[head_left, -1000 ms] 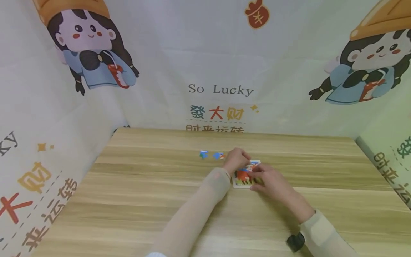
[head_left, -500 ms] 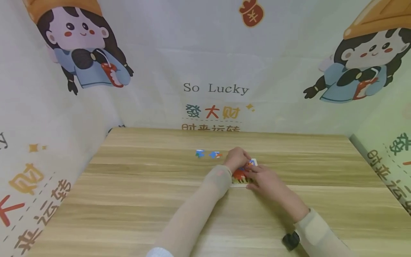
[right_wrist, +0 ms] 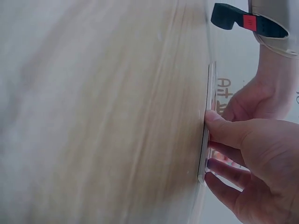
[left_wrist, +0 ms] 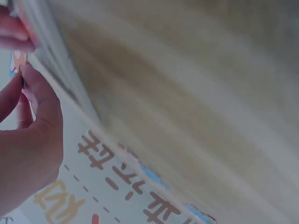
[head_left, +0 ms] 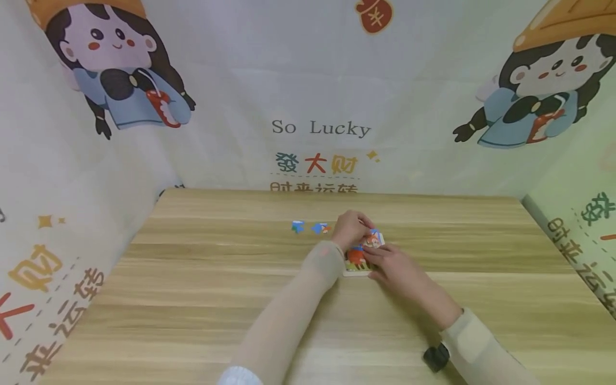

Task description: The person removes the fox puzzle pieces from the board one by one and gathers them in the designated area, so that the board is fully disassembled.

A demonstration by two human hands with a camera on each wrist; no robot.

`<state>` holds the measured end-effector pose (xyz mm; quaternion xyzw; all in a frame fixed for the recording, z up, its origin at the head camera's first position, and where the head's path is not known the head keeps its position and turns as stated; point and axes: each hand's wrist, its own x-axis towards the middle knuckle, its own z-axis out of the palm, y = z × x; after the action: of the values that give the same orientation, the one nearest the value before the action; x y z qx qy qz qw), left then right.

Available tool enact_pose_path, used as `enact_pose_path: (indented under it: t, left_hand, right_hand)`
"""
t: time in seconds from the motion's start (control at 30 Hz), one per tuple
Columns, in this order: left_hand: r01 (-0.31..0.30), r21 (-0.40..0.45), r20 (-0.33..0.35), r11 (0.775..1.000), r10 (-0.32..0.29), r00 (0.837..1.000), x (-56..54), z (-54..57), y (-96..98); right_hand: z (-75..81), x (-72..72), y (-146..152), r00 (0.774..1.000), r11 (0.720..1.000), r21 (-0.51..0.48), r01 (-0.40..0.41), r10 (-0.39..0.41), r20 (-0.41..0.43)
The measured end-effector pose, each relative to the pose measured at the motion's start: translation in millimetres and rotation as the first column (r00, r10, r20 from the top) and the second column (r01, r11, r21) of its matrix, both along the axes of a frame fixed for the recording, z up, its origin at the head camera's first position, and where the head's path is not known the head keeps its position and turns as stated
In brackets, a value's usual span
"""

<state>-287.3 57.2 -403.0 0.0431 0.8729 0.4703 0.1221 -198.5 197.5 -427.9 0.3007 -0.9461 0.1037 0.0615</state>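
A small jigsaw board [head_left: 357, 274] with a pale rim lies on the table, its picture red, green and blue. My left hand [head_left: 351, 231] is over its far left part and pinches a puzzle piece [head_left: 373, 239] with an orange animal face. In the left wrist view the same puzzle piece [left_wrist: 18, 60] shows between thumb and fingertips. Whether it is seated in the board cannot be told. My right hand [head_left: 401, 270] holds the board at its right side, thumb against the near edge and fingers over the picture. Both hands hide parts of the board.
Two loose blue puzzle pieces, one with green [head_left: 298, 226] and one with orange [head_left: 321, 228], lie left of the board. The wooden table [head_left: 192, 299] meets a printed cloth backdrop [head_left: 231, 107] behind. A black wrist-worn device [head_left: 436, 357] sits by the right sleeve.
The head view has shifted slightly. The fingers of my left hand have moved a little, and more of the orange-faced piece shows. My right hand stays on the board.
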Motion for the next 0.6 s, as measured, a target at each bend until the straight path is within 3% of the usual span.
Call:
enact_pose_path:
  t: [0.07, 0.27, 0.6]
  left_hand:
    - [-0.023, 0.044, 0.020, 0.999, 0.022, 1.000, -4.7, 4.3, -4.2]
    - [-0.061, 0.058, 0.023, 0.996, 0.059, 0.998, -20.5, 12.1, -22.9]
    - [-0.119, 0.045, 0.014, 0.992, 0.118, 0.993, -33.9, 6.2, -54.7]
  right_hand:
    - [0.2, -0.4, -1.0, 1.000, 1.000, -0.005, 0.007, -0.007, 0.009]
    - [2.1, -0.7, -2.0, 0.996, 0.998, -0.018, 0.057, -0.056, 0.073]
    - [4.7, 0.9, -4.2, 0.990, 0.996, -0.014, 0.087, -0.085, 0.112]
